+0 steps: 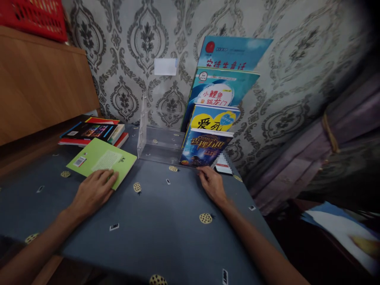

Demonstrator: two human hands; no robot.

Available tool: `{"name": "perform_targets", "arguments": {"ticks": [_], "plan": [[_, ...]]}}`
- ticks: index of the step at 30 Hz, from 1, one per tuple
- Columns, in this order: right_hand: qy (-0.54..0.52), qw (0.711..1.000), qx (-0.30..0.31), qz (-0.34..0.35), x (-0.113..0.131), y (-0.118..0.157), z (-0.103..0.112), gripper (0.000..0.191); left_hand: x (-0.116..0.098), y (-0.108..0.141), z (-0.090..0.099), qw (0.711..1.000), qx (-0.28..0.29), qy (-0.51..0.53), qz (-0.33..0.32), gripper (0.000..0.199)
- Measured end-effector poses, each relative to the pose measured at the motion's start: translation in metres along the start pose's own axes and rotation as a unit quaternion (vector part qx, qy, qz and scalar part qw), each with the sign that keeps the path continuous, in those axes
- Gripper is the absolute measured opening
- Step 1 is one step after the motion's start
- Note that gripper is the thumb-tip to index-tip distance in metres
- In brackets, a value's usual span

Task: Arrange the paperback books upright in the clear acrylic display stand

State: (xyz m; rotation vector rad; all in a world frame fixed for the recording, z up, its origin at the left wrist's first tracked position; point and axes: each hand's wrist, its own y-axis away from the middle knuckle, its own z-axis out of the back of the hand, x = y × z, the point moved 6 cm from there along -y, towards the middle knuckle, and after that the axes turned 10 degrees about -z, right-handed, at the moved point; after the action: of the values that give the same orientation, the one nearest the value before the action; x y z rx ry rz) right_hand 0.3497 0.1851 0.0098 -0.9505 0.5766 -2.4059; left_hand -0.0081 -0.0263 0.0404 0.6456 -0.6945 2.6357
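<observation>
My left hand [96, 188] lies over the near edge of a light green book [97, 156], its fingers bent on the cover and the thumb hidden. That book slants in front of a small pile of books [92, 132]. At the foot of a clear plastic book rack [160, 156], my right hand [212, 183] has its fingertips closed at the front lip, just below a dark blue book [204, 148]. Behind it in the rack's right column stand a yellow and blue book [212, 120], a teal book [228, 85] and a taller blue book [234, 51].
A patterned cloth covers the table [154, 233]. A phone [224, 164] lies right of the rack. At the left are a wooden cabinet [44, 83] and a red basket [35, 18]. A curtain [297, 166] and papers [341, 233] are at the right.
</observation>
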Motion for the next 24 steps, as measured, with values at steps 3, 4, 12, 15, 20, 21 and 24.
{"name": "perform_targets", "arguments": {"ticks": [3, 4, 12, 15, 20, 21, 24], "plan": [[-0.001, 1.0, -0.001, 0.0, 0.0, 0.0, -0.001, 0.028, -0.02, 0.001, 0.005, 0.997, -0.013, 0.046, -0.054, 0.03], [-0.001, 1.0, 0.0, 0.0, 0.0, 0.0, -0.001, 0.027, -0.027, 0.001, 0.005, 0.994, -0.013, 0.075, -0.077, 0.027], [0.002, 1.0, 0.008, 0.001, 0.004, 0.001, 0.0, 0.027, -0.004, 0.005, -0.017, 0.967, 0.014, 0.254, -0.007, 0.037], [0.0, 1.0, 0.009, -0.004, 0.003, 0.001, 0.0, 0.027, 0.039, 0.018, -0.034, 0.964, 0.067, 0.194, 0.171, 0.049], [0.005, 1.0, 0.026, 0.0, 0.004, 0.002, -0.003, 0.029, 0.064, 0.035, -0.051, 0.926, 0.138, 0.212, 0.282, 0.066], [0.008, 1.0, 0.028, 0.001, 0.004, 0.002, -0.004, 0.029, 0.061, 0.033, -0.05, 0.93, 0.138, 0.21, 0.269, 0.064], [0.019, 0.999, 0.031, 0.0, 0.005, 0.003, -0.004, 0.029, 0.046, 0.022, -0.039, 0.952, 0.135, 0.162, 0.223, 0.061]]}}
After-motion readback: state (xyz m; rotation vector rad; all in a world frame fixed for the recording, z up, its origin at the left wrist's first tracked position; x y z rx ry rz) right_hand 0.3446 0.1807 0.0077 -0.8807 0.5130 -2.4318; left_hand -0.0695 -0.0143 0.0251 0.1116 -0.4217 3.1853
